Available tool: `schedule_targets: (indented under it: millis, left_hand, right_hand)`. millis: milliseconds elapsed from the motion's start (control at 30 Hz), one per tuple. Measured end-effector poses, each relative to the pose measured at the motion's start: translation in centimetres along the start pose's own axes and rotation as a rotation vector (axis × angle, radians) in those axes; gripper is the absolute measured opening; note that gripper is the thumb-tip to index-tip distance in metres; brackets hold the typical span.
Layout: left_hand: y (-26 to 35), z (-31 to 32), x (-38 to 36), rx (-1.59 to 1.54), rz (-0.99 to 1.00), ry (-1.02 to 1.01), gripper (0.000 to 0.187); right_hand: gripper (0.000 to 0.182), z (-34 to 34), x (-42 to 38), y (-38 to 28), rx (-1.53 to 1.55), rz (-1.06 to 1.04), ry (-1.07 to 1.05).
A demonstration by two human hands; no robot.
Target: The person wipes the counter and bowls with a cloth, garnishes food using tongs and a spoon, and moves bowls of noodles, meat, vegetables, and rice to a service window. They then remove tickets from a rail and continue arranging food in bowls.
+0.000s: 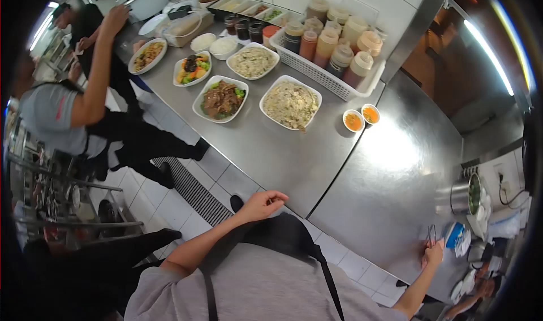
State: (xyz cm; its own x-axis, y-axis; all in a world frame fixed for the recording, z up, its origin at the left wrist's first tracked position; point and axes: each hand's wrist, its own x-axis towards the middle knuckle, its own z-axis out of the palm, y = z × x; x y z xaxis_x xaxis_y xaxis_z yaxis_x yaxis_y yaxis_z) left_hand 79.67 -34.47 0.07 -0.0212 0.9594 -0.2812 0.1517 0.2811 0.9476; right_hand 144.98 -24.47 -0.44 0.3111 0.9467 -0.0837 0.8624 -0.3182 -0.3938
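Observation:
My left hand (262, 205) is near my waist, in front of the steel counter's edge, its fingers curled together with nothing visible in them. At the lower right, my right hand (433, 254) is closed around a thin metal utensil (431, 234) over the counter (373, 208), beside a blue and white packet (454, 234). Farther up the counter stand square white bowls of fried rice (291, 103), more rice (253, 61), meat with broccoli (222, 99) and vegetables (193, 69). Two small cups of orange sauce (353, 121) sit near the counter seam.
A white basket (322, 72) of sauce bottles stands against the wall. An oval noodle dish (148, 56) and white rice bowls (223, 46) are farther back. A metal pot (465, 195) stands at right. Co-workers (51, 109) are at left; another person (481, 290) is at lower right.

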Motion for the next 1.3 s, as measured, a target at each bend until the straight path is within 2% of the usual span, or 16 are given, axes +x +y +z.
schedule_targets:
  millis: [33, 167, 200, 233, 267, 333, 400, 467, 733, 833, 900, 933, 1067, 1100, 1233, 1300]
  left_hand:
    - [0.2, 0.7, 0.0, 0.011, 0.041, -0.020, 0.021]
    - [1.7, 2.6, 0.4, -0.054, 0.012, -0.039, 0.022]
    - [2.1, 2.9, 0.5, -0.062, 0.026, -0.050, 0.026]
    - [2.4, 3.3, 0.4, -0.071, 0.040, -0.059, 0.030]
    - [2.8, 3.9, 0.5, -0.080, 0.048, -0.042, 0.030]
    - [3.6, 4.3, 0.2, 0.016, 0.430, 0.129, 0.042]
    - [5.6, 2.6, -1.5, 0.067, 0.403, 0.102, 0.048]
    - [6.0, -0.3, -2.5, 0.059, 0.385, 0.133, 0.046]
    - [2.9, -15.6, -9.9, 0.985, -0.160, 0.552, 0.014]
    - [-3.1, -18.6, -9.1, 0.818, 0.131, 1.413, 0.017]
    - [-7.6, -20.2, -7.3, -0.803, -0.039, 1.423, 0.026]
    - [-6.6, -20.4, -7.4, -0.805, -0.050, 1.431, 0.026]
    - [-1.8, -19.3, -8.7, 0.638, -0.096, 0.864, 0.029]
    - [-2.1, -20.0, -9.1, 0.638, -0.094, 0.859, 0.029]
    - [-1.9, -23.6, -9.6, 0.946, 0.034, 0.752, 0.023]
    - [-0.3, -25.0, -9.4, 0.775, 0.042, 0.954, 0.008]
  right_hand:
    - [0.026, 0.2, 0.5, -0.8, -0.689, -0.057, -0.153]
    - [0.020, 4.6, -5.5, -16.8, 0.096, -0.274, -0.090]
    - [0.019, 8.8, -5.4, -15.2, -0.078, -0.407, 0.106]
    - [0.018, 12.0, -6.7, -17.9, 0.846, -0.197, -0.174]
    - [0.016, 11.3, -10.5, -25.4, 1.046, -0.140, -0.218]
    - [0.013, 14.9, -13.9, -31.3, 1.011, -0.320, -0.391]
    - [0.010, 17.0, -15.9, -37.4, 1.077, -0.608, -0.826]
    - [0.014, 15.0, -17.7, -44.7, 1.003, -0.860, -0.880]
    - [0.017, 16.7, -20.8, -58.2, 0.599, -1.187, -0.927]
    - [0.020, 18.5, -26.3, -60.3, 0.625, -1.033, -1.152]
    - [0.019, 19.8, -30.6, -61.0, 0.721, -1.068, -1.295]
    - [0.019, 20.9, -31.7, -61.6, 0.715, -1.063, -1.307]
    - [0.023, 25.1, -32.7, -64.8, 0.382, -0.860, -1.480]
    - [0.025, 25.9, -32.4, -65.9, 0.214, -0.672, -1.563]
    - [0.033, 26.9, -34.4, -68.0, 0.106, -0.812, -1.456]
    - [0.039, 28.7, -35.4, -67.8, 0.137, -0.961, -1.256]
